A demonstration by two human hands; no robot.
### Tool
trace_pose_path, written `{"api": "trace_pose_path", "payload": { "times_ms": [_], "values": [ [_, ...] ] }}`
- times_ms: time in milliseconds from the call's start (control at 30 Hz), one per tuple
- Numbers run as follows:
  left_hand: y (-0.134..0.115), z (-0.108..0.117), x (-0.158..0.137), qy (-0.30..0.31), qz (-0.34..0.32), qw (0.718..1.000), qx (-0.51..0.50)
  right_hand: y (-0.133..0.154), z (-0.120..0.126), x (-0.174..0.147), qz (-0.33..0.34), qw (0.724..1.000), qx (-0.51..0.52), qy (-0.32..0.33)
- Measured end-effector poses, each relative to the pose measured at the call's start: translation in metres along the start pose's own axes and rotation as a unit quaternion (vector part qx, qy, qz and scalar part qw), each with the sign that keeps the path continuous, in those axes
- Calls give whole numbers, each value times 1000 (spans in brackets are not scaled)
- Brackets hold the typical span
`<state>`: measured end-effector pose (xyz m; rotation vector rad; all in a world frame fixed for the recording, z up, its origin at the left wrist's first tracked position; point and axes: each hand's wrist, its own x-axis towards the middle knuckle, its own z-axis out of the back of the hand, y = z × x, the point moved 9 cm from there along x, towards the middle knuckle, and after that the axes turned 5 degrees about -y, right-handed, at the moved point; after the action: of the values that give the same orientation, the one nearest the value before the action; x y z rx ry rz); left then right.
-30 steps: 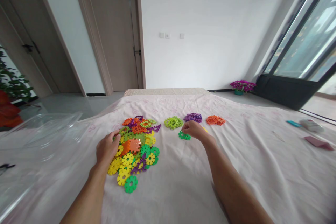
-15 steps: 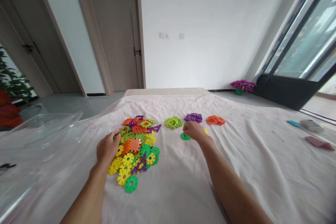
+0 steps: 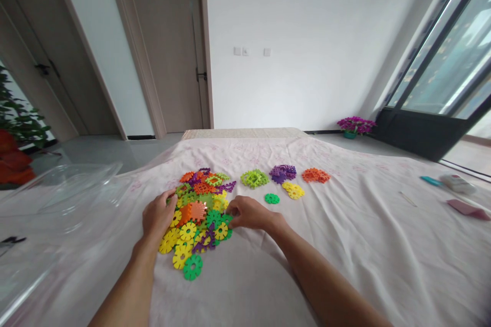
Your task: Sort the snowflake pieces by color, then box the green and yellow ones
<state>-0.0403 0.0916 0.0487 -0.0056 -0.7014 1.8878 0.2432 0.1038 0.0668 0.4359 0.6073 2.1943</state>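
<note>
A mixed pile of plastic interlocking pieces (image 3: pixel 198 211) lies in front of me, with orange squares, yellow and green notched discs and purple triangles. My left hand (image 3: pixel 158 214) rests against the pile's left edge, its fingers loosely bent and holding no piece that I can see. At the right edge, my right hand (image 3: pixel 247 213) has its thumb and forefinger apart beside a green notched disc (image 3: pixel 227 220). Beyond that hand, a single green disc (image 3: pixel 272 198) lies flat near a small group of yellow discs (image 3: pixel 294 190).
Farther back sit sorted heaps of lime-green pieces (image 3: pixel 254 178), purple pieces (image 3: pixel 283 173) and orange pieces (image 3: pixel 315 175). Clear plastic containers (image 3: pixel 72 189) stand at the left. A blue item (image 3: pixel 431 181) and a pink cloth (image 3: pixel 468 209) lie on the right of the wrinkled tablecloth (image 3: pixel 345 260).
My right hand has moved left and toward me, from the single green disc to the mixed pile, uncovering that disc and the yellow group. The left hand has stayed in place.
</note>
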Motion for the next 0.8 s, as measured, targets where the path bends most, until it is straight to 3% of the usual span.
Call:
{"api": "trace_pose_path", "payload": {
  "times_ms": [133,333,633,800],
  "values": [
    [1,-1,1,-4,-3,1000,0,-2,-3,0,-13,1000,-12,-21],
    [1,-1,1,-6,-8,1000,-1,-11,8,1,-52,994,78,-48],
    [0,0,1,-6,-7,1000,-1,-70,79,-18,-161,978,1,-130],
    [-1,1,1,-5,-6,1000,6,-92,95,-33,-229,962,-79,-125]
  ]
}}
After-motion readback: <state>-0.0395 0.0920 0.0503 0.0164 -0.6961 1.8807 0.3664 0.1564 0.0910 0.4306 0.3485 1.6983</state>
